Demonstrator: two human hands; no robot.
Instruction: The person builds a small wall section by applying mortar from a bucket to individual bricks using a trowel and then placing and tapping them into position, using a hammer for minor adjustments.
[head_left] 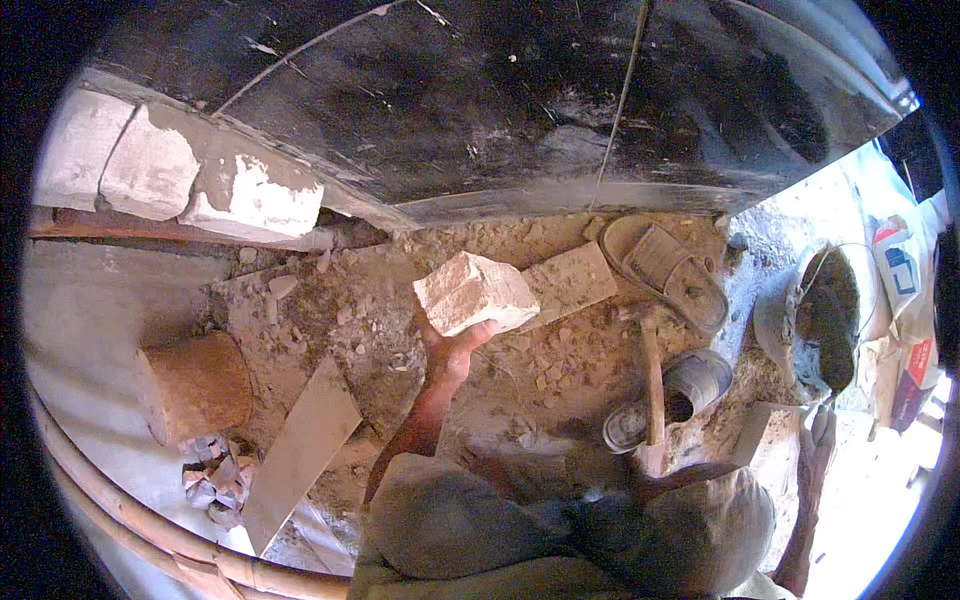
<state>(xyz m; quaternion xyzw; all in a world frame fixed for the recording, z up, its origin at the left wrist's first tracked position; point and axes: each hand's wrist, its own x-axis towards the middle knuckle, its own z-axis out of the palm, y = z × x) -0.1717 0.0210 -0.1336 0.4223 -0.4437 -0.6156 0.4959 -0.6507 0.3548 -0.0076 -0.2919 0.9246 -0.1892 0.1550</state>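
My left hand (458, 352) grips a rough, pale brick (475, 293) with a broken face, held up above the rubble, thumb along its near side. Partly hidden by my right knee, my right hand (650, 462) appears closed around the lower end of the wooden handle of a hammer (652, 385). The handle points away from me; its head is hard to make out. Behind the pale brick lies a flat, dusty brick (570, 285). A worn sandal (668, 272) rests to its right. A grey metal can (698, 385) lies on its side beside the hammer.
A black scratched panel (480, 110) spans the far side. White blocks (150, 170) form a row at far left. A brown round block (195, 385), a board (303, 455) and curved poles (200, 550) lie left. A bucket (775, 315) and bags (898, 265) stand right.
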